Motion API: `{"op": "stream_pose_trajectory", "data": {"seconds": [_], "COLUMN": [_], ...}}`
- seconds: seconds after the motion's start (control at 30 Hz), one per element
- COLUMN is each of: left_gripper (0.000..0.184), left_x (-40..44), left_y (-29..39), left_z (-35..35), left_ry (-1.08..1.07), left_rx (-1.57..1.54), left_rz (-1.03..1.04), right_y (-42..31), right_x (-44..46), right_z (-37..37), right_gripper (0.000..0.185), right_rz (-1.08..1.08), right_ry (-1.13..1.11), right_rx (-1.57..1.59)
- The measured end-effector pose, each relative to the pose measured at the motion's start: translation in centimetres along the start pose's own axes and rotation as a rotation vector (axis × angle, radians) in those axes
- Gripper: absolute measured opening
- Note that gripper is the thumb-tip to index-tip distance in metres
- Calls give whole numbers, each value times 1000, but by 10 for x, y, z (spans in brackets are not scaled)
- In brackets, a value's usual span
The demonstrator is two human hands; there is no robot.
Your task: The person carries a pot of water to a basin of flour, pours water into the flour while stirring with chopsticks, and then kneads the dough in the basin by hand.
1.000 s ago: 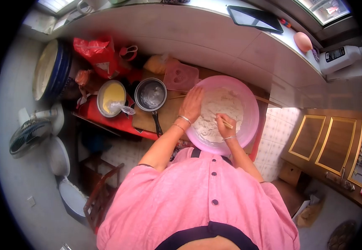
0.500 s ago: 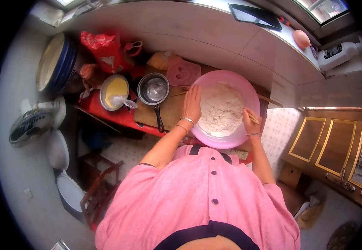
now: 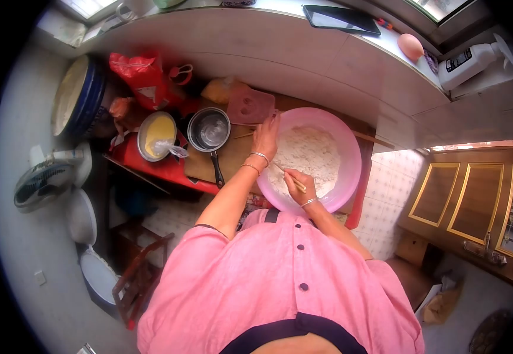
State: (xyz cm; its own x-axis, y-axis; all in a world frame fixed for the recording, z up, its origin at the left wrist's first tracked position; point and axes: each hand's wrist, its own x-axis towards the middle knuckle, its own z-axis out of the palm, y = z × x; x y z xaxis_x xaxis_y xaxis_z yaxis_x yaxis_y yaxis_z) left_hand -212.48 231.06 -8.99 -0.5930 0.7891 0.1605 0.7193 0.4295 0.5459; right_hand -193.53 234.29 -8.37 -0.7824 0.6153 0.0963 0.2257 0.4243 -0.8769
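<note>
A large pink basin (image 3: 357, 162) holds a pale, lumpy flour mixture (image 3: 312, 154). My left hand (image 3: 266, 140) grips the basin's left rim, its fingers pointing away from me along the edge. Inside the basin, near its lower left, my right hand (image 3: 296, 182) is closed around a pair of chopsticks (image 3: 301, 186). Their thin tips reach into the flour toward the left wall. A bracelet circles each wrist.
Left of the basin are a black-handled saucepan (image 3: 209, 128), a bowl of yellow contents (image 3: 157, 133) with a plastic bag in it, and a pink lidded box (image 3: 250, 107). A red bag (image 3: 144, 76) stands behind. A phone (image 3: 342, 20) and a white bottle (image 3: 472, 65) rest on the ledge.
My right hand has moved with the chopsticks from the basin's right side to its lower left. My left hand stays at the left rim, fingers shifted slightly. The view has shifted a little.
</note>
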Motion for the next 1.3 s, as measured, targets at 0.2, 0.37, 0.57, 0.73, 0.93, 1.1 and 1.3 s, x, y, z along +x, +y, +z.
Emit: {"op": "stream_pose_trajectory", "data": {"seconds": [0.2, 0.37, 0.57, 0.73, 0.93, 1.1, 1.3], "left_gripper": [74, 72, 78, 75, 76, 77, 73], "left_x": [-40, -93, -104, -46, -54, -85, -72], "left_y": [8, 23, 28, 10, 4, 20, 20], "left_z": [3, 15, 11, 11, 18, 20, 18], "left_ry": [83, 90, -45, 71, 22, 62, 5], "left_rx": [-98, -144, -297, -297, -246, -311, -286], "left_rz": [-149, -174, -283, -55, 16, -123, -151], "right_y": [48, 72, 19, -11, 48, 66, 26], "right_x": [17, 18, 10, -19, -8, -15, -10], "right_z": [-98, -122, -40, -20, -88, -140, -72], "right_gripper": [19, 19, 16, 13, 16, 18, 15], "right_rz": [333, 454, 202, 124, 341, 508, 333], "right_ry": [304, 500, 244, 59, 329, 567, 366], "right_rx": [68, 101, 66, 31, 90, 93, -69]}}
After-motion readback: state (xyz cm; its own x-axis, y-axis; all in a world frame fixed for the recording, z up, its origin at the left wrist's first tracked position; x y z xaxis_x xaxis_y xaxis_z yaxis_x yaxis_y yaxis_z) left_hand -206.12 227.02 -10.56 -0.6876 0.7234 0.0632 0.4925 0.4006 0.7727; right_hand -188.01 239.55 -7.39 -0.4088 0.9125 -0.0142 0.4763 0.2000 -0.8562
